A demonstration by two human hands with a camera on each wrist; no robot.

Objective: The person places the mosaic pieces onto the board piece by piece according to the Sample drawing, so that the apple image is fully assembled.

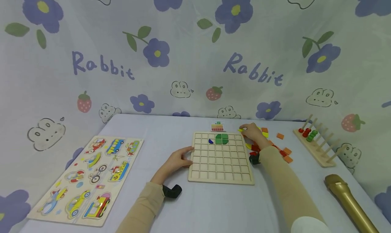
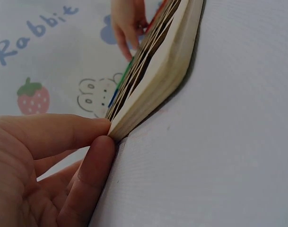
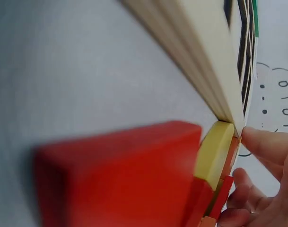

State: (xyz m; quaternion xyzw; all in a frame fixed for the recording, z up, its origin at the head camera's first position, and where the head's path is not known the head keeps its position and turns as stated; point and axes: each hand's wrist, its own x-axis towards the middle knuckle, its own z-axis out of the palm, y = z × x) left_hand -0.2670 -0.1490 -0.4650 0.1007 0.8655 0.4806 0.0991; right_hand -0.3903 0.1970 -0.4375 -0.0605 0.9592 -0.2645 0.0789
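A square wooden grid board [image 1: 221,158] lies on the table, with green rounded pieces [image 1: 221,139] and a small dark blue piece [image 1: 211,141] in its upper cells. My left hand [image 1: 180,156] holds the board's left edge; thumb and index finger meet the rim in the left wrist view. Beyond the board's upper right corner, my right hand [image 1: 253,132] pinches a small yellow piece [image 1: 240,130] at its fingertips; the piece is hidden in the right wrist view. Below that hand lie red [image 3: 129,179], yellow [image 3: 214,149] and orange pieces, partly covered by the arm.
A small picture card [image 1: 218,126] stands behind the board. Loose orange tiles [image 1: 280,136] are scattered right of the right hand. Farther right are a peg stand with beads [image 1: 319,148] and a gold microphone [image 1: 348,199]. A vehicle puzzle board [image 1: 85,182] lies at left.
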